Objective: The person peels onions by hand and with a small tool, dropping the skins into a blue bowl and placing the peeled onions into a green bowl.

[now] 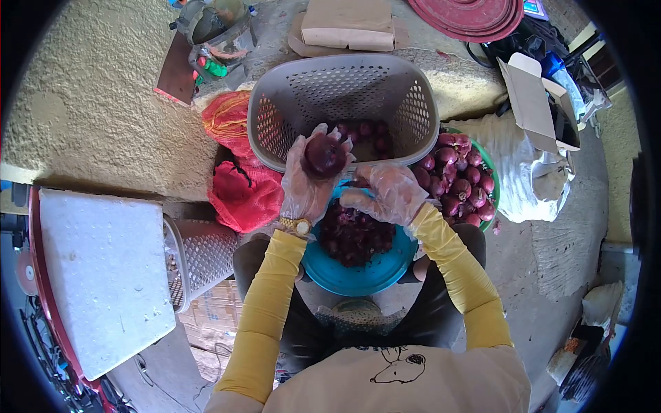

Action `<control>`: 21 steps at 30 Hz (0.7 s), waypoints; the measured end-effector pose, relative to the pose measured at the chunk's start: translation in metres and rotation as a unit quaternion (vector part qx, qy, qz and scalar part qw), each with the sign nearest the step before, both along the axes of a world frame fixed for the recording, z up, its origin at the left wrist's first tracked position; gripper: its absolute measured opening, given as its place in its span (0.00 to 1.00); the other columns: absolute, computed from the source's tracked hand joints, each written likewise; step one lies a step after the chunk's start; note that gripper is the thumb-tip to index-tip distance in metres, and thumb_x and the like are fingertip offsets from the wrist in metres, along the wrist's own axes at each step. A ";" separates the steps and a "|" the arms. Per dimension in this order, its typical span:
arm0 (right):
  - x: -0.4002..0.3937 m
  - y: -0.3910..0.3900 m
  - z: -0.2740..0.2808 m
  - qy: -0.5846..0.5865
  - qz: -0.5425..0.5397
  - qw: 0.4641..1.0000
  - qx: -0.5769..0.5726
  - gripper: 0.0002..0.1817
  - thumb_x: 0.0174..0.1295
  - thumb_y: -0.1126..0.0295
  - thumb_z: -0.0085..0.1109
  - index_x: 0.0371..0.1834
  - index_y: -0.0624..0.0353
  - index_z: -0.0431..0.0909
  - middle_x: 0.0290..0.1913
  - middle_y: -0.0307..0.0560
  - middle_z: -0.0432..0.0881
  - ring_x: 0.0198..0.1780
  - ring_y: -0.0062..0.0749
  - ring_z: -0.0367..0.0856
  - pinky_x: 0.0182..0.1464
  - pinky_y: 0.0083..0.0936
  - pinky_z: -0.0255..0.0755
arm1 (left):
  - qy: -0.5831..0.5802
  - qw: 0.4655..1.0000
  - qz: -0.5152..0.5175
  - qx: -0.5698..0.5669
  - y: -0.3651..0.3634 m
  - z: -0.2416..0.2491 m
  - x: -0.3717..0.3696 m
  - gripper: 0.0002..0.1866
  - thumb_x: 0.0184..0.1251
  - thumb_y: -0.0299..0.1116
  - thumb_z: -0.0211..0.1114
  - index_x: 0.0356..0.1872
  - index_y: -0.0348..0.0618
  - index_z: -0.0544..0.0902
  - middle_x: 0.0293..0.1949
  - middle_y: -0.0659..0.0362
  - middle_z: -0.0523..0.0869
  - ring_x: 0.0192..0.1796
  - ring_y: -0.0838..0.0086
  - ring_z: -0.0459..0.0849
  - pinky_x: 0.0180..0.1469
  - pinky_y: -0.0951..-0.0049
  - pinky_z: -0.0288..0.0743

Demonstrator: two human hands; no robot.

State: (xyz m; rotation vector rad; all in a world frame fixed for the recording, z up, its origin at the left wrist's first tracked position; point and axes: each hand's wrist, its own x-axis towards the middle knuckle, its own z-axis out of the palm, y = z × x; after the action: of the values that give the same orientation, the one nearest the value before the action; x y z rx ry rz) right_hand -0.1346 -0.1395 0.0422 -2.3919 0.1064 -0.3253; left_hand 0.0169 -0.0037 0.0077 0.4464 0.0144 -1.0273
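My left hand (303, 180), in a clear plastic glove, is shut on a red onion (324, 155) held up above the near rim of a grey perforated basket (275, 117). My right hand (385, 194), also gloved, hovers over a blue bowl (365, 279) on my lap, fingers curled; whether it holds anything is unclear. The bowl holds dark purple onion peelings (352, 237). A few peeled onions (368, 134) lie in the bottom of the grey basket. A green basin (493, 172) to the right is heaped with red onions (458, 182).
A red mesh sack (237, 182) lies left of the basket. A white foam slab (103, 275) and another grey basket (200, 255) sit at my left. An open cardboard box (533, 103), white sack (520, 165), and red lid (475, 17) are farther right.
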 end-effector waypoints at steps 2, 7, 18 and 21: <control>0.000 -0.005 0.008 0.096 -0.004 0.995 0.007 0.27 0.78 0.45 0.51 0.57 0.60 0.81 0.45 0.57 0.89 0.48 0.61 0.87 0.52 0.46 0.79 | -0.011 1.000 -0.002 -0.006 -0.001 -0.005 0.002 0.29 0.84 0.50 0.56 0.73 0.39 0.71 0.67 0.44 0.78 0.72 0.45 0.77 0.70 0.45 0.77; 0.003 -0.010 -0.006 -0.084 0.003 0.995 0.057 0.23 0.83 0.59 0.43 0.66 0.65 0.76 0.56 0.62 0.86 0.54 0.63 0.84 0.58 0.48 0.78 | -0.013 0.999 0.022 0.027 0.000 -0.004 0.000 0.29 0.84 0.50 0.57 0.73 0.39 0.71 0.65 0.43 0.80 0.69 0.48 0.79 0.68 0.47 0.79; 0.009 -0.007 0.003 0.023 -0.023 0.998 0.052 0.36 0.83 0.47 0.41 0.81 0.65 0.62 0.42 0.69 0.86 0.43 0.70 0.83 0.46 0.54 0.74 | -0.086 0.995 0.045 0.016 -0.005 0.001 -0.008 0.28 0.83 0.49 0.60 0.73 0.40 0.73 0.66 0.46 0.81 0.67 0.57 0.81 0.73 0.51 0.74; 0.013 -0.008 -0.004 -0.017 -0.009 0.999 0.048 0.36 0.83 0.48 0.43 0.81 0.65 0.62 0.40 0.73 0.85 0.42 0.72 0.83 0.47 0.58 0.75 | -0.090 0.995 0.037 0.005 -0.005 0.000 -0.009 0.28 0.83 0.48 0.60 0.73 0.40 0.74 0.65 0.47 0.82 0.68 0.59 0.81 0.74 0.53 0.73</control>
State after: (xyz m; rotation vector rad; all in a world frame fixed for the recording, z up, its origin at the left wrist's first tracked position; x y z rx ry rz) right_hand -0.1221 -0.1472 0.0382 -2.2905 0.1251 -0.3605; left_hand 0.0081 -0.0087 0.0079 0.5435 -0.1244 -0.9105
